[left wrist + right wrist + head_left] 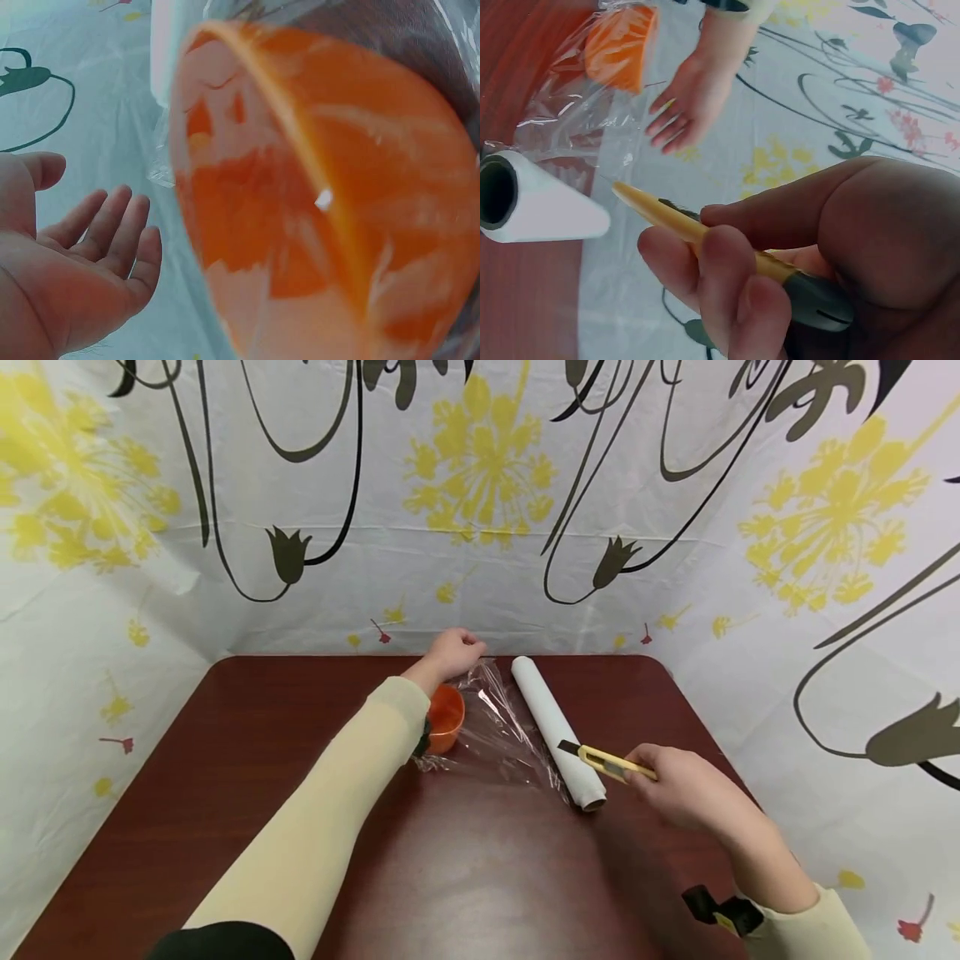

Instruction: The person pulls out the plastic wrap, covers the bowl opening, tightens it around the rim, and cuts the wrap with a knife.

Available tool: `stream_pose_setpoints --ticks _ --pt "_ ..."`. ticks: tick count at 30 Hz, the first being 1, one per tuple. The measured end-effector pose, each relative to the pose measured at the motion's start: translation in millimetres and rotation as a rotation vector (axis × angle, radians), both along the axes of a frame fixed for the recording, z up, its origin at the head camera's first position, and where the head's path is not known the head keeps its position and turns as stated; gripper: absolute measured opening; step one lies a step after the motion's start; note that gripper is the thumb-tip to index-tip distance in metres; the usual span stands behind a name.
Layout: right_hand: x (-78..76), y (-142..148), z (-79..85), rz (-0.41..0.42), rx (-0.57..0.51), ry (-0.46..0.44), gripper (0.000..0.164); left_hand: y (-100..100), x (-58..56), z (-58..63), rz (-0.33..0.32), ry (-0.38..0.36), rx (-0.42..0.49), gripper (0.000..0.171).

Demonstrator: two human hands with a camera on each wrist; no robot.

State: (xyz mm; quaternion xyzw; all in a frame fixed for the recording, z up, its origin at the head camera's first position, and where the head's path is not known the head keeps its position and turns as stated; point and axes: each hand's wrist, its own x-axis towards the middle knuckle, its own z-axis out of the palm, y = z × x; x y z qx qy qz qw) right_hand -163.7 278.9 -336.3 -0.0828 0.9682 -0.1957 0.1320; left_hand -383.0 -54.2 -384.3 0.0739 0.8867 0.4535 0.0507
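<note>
My right hand grips a yellow utility knife, its dark blade reaching over the white roll in the head view. Beyond the orange bowl, my left hand is held out near the table's far edge. Its fingers are relaxed and apart, with nothing in them, in the left wrist view. Clear plastic film runs from the roll to the bowl and lies over the bowl. My left forearm hides part of the bowl in the head view.
The dark red-brown table ends at a hanging cloth printed with yellow flowers and dark stems, which closes in the back and sides. A black wrist strap sits on my right sleeve.
</note>
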Motion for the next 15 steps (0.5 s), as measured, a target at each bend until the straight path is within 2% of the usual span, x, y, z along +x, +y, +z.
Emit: stream_pose_setpoints --ticks 6,10,15 --pt "-8.4 2 -11.6 -0.022 -0.057 -0.007 0.025 -13 7.2 19.3 -0.039 0.035 -0.006 0.042" --pt "-16.3 2 -20.0 -0.036 -0.108 0.003 0.027 -23 14.0 29.2 -0.048 0.030 0.059 0.040" --pt "-29.8 0 -34.0 -0.077 -0.166 0.059 0.042 -36 22.9 35.2 -0.034 0.049 0.132 0.038"
